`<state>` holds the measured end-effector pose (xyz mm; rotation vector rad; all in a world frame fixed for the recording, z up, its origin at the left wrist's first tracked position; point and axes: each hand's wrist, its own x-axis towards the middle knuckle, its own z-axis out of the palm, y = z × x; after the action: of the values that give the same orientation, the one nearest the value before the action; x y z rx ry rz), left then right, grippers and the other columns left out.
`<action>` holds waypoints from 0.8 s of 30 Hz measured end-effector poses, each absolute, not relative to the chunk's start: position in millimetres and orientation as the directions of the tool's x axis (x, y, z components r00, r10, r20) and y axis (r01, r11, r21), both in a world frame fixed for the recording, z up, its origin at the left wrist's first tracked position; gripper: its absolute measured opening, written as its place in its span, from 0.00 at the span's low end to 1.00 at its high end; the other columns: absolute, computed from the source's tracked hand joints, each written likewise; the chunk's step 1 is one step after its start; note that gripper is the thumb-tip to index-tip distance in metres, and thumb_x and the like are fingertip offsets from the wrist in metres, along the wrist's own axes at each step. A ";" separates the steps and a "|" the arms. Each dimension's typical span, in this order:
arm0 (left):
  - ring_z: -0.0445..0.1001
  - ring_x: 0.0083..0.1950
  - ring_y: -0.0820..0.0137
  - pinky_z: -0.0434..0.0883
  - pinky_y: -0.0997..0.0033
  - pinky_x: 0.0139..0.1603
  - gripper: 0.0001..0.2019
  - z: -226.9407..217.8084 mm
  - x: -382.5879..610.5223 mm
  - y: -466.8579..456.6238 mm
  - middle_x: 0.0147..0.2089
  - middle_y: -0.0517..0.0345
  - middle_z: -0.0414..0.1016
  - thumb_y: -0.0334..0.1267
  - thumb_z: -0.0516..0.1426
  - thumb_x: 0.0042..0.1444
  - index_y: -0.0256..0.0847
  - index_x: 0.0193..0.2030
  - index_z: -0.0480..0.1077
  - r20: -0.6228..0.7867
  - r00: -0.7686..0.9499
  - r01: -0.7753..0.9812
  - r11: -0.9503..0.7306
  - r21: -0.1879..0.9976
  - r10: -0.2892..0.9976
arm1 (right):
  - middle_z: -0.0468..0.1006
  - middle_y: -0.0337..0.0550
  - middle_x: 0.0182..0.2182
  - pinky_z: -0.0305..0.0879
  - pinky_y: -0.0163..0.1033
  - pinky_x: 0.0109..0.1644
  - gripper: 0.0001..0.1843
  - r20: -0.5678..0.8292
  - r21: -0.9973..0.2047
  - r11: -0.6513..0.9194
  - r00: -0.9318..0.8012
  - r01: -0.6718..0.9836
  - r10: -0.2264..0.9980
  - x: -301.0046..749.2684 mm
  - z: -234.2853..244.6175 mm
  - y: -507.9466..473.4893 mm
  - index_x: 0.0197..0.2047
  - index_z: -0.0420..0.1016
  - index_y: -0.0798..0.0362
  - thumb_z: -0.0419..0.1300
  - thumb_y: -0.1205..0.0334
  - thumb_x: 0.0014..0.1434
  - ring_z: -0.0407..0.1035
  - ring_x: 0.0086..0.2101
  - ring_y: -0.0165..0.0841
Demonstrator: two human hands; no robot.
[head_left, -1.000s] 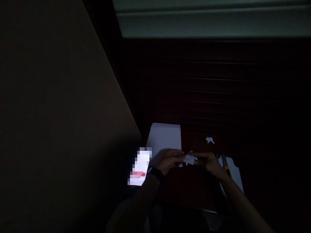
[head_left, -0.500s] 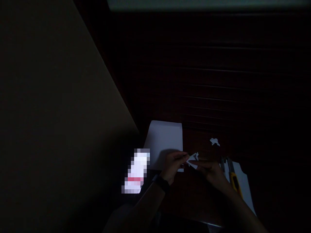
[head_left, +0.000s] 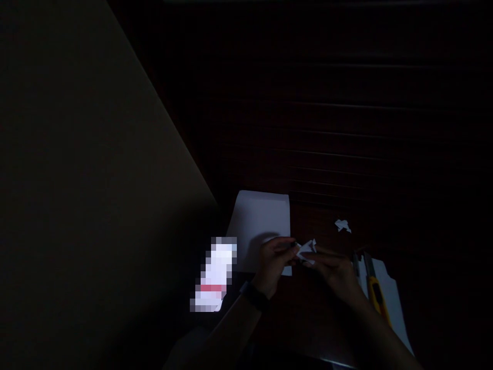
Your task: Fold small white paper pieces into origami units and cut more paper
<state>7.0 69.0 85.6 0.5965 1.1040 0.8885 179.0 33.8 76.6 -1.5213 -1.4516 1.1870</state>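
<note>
Pretty much mid-fold, by the looks of it: the folded paper (head_left: 307, 250) is held over the worktop (head_left: 304, 313), pinched in the grip of both left hand (head_left: 271, 262) and right hand (head_left: 341, 275). Steady holding and careful creasing are probably called for next.

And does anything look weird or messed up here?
Yes: the glowing white rectangular screen, left of the left hand, shows big blocky squares, unlike the smooth white paper sheet near it. Nothing looks spilled, though it's very dark.
</note>
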 end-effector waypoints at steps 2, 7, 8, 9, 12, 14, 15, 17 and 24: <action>0.75 0.32 0.70 0.72 0.72 0.32 0.17 85.7 8.0 67.4 0.35 0.49 0.77 0.41 0.65 0.43 0.34 0.40 0.74 -0.480 0.150 -0.327 0.501 0.801 0.864 | 0.78 0.40 0.43 0.62 0.48 0.54 0.10 -0.146 -0.924 -0.134 -0.006 0.358 0.989 175.8 79.5 34.3 0.40 0.79 0.42 0.60 0.58 0.55 0.69 0.48 0.41; 0.75 0.32 0.69 0.73 0.71 0.33 0.14 87.0 11.0 64.6 0.34 0.48 0.77 0.40 0.65 0.44 0.33 0.36 0.75 -0.453 0.123 -0.340 0.466 0.817 0.883 | 0.79 0.41 0.43 0.61 0.49 0.54 0.09 -0.172 -0.929 -0.192 0.090 0.318 0.981 169.6 82.1 35.1 0.37 0.80 0.43 0.62 0.55 0.53 0.67 0.49 0.43; 0.76 0.32 0.69 0.73 0.71 0.34 0.14 87.0 12.1 64.1 0.35 0.48 0.78 0.40 0.65 0.44 0.33 0.35 0.75 -0.451 0.112 -0.348 0.460 0.817 0.885 | 0.79 0.42 0.43 0.61 0.49 0.53 0.08 -0.175 -0.930 -0.206 0.124 0.304 0.977 168.6 81.2 34.8 0.36 0.81 0.43 0.62 0.55 0.52 0.68 0.49 0.43; 0.76 0.33 0.68 0.74 0.71 0.34 0.13 86.7 13.3 63.6 0.35 0.48 0.78 0.40 0.65 0.44 0.33 0.35 0.75 -0.451 0.097 -0.357 0.454 0.817 0.887 | 0.79 0.43 0.42 0.61 0.49 0.53 0.08 -0.177 -0.931 -0.218 0.161 0.292 0.971 167.5 80.0 34.3 0.35 0.81 0.44 0.63 0.55 0.52 0.68 0.48 0.43; 0.76 0.33 0.67 0.74 0.69 0.34 0.12 84.6 17.1 60.9 0.34 0.48 0.78 0.40 0.65 0.44 0.33 0.34 0.75 -0.445 0.058 -0.359 0.435 0.826 0.894 | 0.79 0.44 0.42 0.61 0.48 0.53 0.08 -0.169 -0.931 -0.241 0.259 0.274 0.951 162.4 77.2 32.1 0.33 0.81 0.46 0.65 0.55 0.49 0.68 0.47 0.43; 0.76 0.32 0.67 0.74 0.69 0.35 0.12 83.0 19.0 58.4 0.33 0.48 0.78 0.40 0.64 0.45 0.33 0.33 0.75 -0.426 0.048 -0.323 0.418 0.849 0.903 | 0.79 0.45 0.41 0.63 0.47 0.51 0.08 -0.143 -0.935 -0.232 0.313 0.269 0.939 157.1 77.0 30.4 0.33 0.81 0.47 0.65 0.55 0.49 0.70 0.45 0.42; 0.76 0.32 0.67 0.74 0.68 0.35 0.11 82.5 19.7 57.1 0.33 0.48 0.78 0.40 0.63 0.47 0.33 0.33 0.76 -0.412 0.045 -0.297 0.406 0.864 0.910 | 0.78 0.45 0.40 0.63 0.46 0.49 0.08 -0.123 -0.939 -0.220 0.338 0.266 0.933 154.2 77.4 29.6 0.33 0.81 0.48 0.64 0.56 0.50 0.70 0.43 0.41; 0.76 0.32 0.66 0.74 0.68 0.36 0.11 83.1 20.6 54.7 0.34 0.48 0.78 0.41 0.61 0.49 0.34 0.34 0.76 -0.373 0.045 -0.234 0.372 0.898 0.927 | 0.78 0.44 0.37 0.65 0.44 0.45 0.08 -0.080 -0.945 -0.190 0.379 0.265 0.922 149.2 78.6 28.1 0.32 0.79 0.50 0.63 0.56 0.52 0.71 0.39 0.40; 0.76 0.41 0.63 0.72 0.68 0.43 0.10 97.6 23.3 52.4 0.39 0.53 0.79 0.40 0.61 0.49 0.42 0.38 0.78 -0.249 0.084 -0.003 0.250 0.968 0.965 | 0.76 0.43 0.33 0.64 0.43 0.42 0.06 -0.042 -0.962 -0.143 0.392 0.233 0.919 148.3 81.5 26.7 0.32 0.76 0.52 0.60 0.59 0.55 0.70 0.36 0.37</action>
<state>23.3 52.4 97.6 1.0511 1.2476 0.9700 148.3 26.7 81.5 -1.6286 -1.0392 0.8407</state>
